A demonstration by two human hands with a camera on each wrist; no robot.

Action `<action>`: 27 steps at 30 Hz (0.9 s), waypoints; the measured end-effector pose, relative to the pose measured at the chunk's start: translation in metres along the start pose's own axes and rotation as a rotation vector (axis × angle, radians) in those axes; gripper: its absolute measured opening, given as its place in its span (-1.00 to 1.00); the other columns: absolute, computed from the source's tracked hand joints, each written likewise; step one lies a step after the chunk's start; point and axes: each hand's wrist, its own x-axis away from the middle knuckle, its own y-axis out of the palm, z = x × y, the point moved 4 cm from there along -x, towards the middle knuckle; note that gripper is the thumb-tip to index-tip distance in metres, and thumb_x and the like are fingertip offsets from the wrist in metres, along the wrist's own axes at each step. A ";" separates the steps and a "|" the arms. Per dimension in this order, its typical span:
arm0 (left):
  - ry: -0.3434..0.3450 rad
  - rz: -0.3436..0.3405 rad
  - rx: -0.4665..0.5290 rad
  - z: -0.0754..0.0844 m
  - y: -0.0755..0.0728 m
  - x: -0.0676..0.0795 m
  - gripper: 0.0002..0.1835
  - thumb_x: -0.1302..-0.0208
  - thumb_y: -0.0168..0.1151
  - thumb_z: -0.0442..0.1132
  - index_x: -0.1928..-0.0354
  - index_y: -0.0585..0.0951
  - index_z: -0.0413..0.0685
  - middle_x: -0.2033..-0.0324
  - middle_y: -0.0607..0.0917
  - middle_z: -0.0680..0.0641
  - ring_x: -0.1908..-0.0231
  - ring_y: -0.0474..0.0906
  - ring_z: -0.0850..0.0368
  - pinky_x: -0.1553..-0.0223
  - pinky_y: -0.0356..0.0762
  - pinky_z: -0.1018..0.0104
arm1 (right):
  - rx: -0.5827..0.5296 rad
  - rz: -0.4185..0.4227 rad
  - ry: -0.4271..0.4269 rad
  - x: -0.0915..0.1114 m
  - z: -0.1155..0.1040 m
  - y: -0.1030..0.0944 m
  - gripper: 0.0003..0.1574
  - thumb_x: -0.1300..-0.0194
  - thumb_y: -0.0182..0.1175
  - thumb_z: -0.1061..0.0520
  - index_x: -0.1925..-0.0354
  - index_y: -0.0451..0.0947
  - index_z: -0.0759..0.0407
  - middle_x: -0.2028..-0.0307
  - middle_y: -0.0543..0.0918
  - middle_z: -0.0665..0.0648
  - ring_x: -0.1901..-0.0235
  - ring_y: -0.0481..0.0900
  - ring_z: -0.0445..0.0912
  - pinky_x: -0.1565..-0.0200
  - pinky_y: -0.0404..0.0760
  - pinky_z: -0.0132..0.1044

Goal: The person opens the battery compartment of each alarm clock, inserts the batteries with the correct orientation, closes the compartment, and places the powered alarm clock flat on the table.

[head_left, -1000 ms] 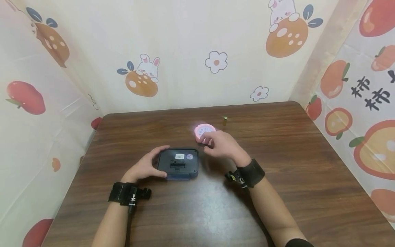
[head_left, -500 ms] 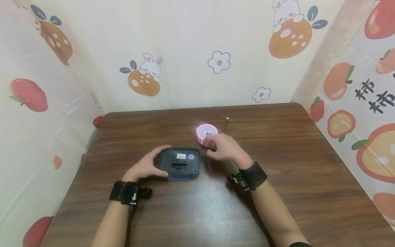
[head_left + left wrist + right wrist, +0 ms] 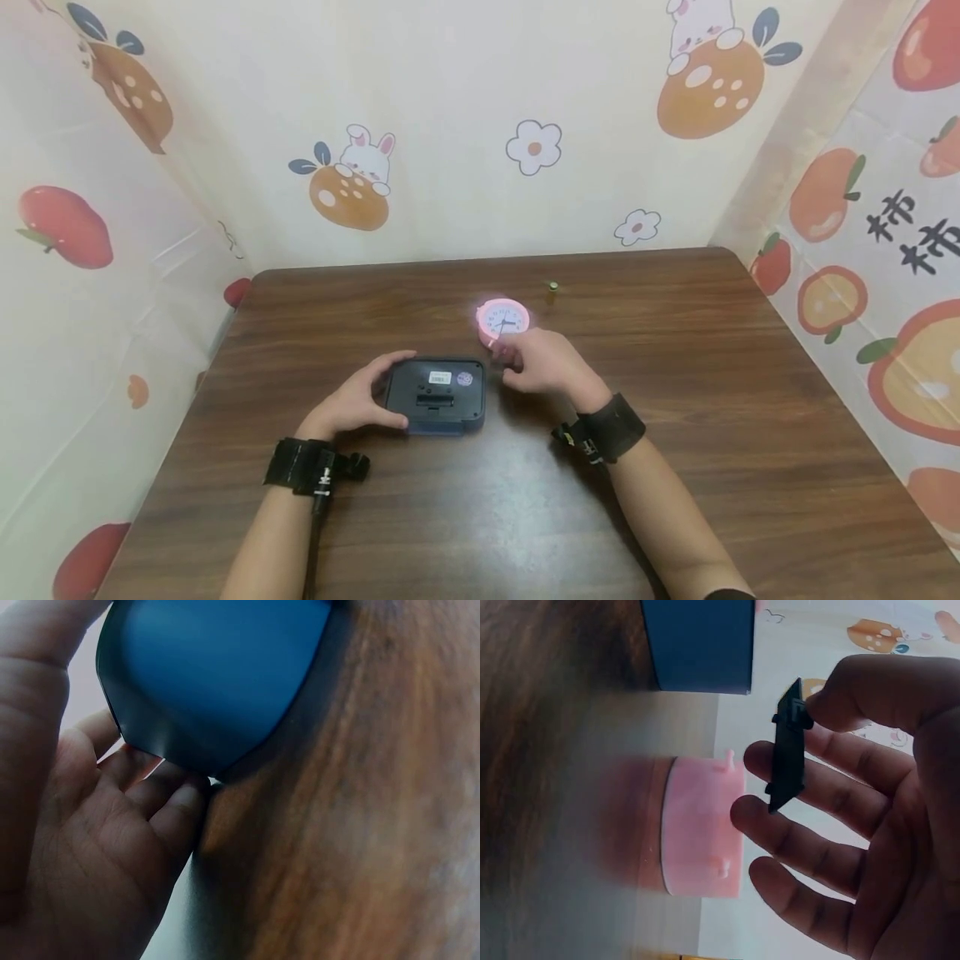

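Note:
My left hand (image 3: 348,406) grips the left end of a dark blue rectangular device (image 3: 408,404), fingers at its far edge and thumb at its near edge. The device lies back side up, showing a slot-shaped battery compartment (image 3: 435,401) and two stickers. In the left wrist view its blue side (image 3: 217,682) sits between thumb and fingers. My right hand (image 3: 551,364) is just right of the device; in the right wrist view it pinches a small black battery cover (image 3: 787,754) with tabs between thumb and fingers. A round pink clock (image 3: 502,319) is just beyond those fingertips.
A small upright cylinder (image 3: 552,292), likely a battery, stands behind the clock to the right. Everything rests on a brown wooden table (image 3: 675,350). Patterned cloth (image 3: 450,200) hangs along the table's back and both sides.
My right hand has drawn slightly back from the pink clock's face, so more of the dial shows. My left hand stays on the device. The head view has shifted a little.

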 end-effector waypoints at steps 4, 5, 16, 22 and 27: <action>-0.002 0.006 -0.004 0.001 -0.001 0.000 0.08 0.25 0.60 0.14 -0.39 0.21 0.50 -0.40 0.24 0.14 -0.42 0.10 -0.03 -0.36 0.07 -0.28 | -0.005 -0.043 0.025 -0.001 0.001 0.005 -0.71 -0.08 0.32 0.04 0.16 0.59 -0.12 0.31 0.65 -0.16 0.34 0.53 -0.21 0.25 0.56 -0.29; -0.004 0.007 -0.004 0.001 -0.001 0.000 0.07 0.26 0.60 0.14 -0.38 0.21 0.51 -0.40 0.24 0.15 -0.42 0.10 -0.03 -0.36 0.07 -0.28 | -0.003 -0.050 0.027 -0.002 0.001 0.006 -0.71 -0.08 0.33 0.04 0.16 0.58 -0.12 0.30 0.65 -0.16 0.35 0.53 -0.20 0.26 0.56 -0.29; -0.011 0.000 -0.007 0.000 0.000 0.000 0.06 0.23 0.59 0.14 -0.38 0.21 0.53 -0.40 0.23 0.15 -0.44 0.09 -0.04 -0.37 0.07 -0.26 | 0.059 -0.096 0.063 -0.002 0.006 0.012 -0.81 -0.08 0.34 0.06 0.30 0.55 -0.11 0.42 0.60 -0.11 0.42 0.51 -0.15 0.38 0.50 -0.29; -0.008 -0.003 -0.010 0.000 0.000 0.000 0.05 0.22 0.58 0.14 -0.38 0.20 0.55 -0.40 0.23 0.14 -0.44 0.09 -0.04 -0.38 0.09 -0.23 | 0.103 -0.113 0.043 -0.004 0.008 0.015 -0.83 -0.05 0.33 0.07 0.52 0.50 -0.13 0.58 0.53 -0.12 0.53 0.48 -0.17 0.45 0.46 -0.32; -0.008 -0.003 -0.003 0.000 0.000 0.000 0.05 0.22 0.58 0.13 -0.38 0.20 0.54 -0.40 0.23 0.15 -0.44 0.09 -0.03 -0.39 0.09 -0.21 | 0.136 -0.135 0.048 -0.004 0.008 0.018 -0.77 0.01 0.32 0.09 0.62 0.44 -0.14 0.63 0.52 -0.12 0.57 0.47 -0.17 0.47 0.45 -0.33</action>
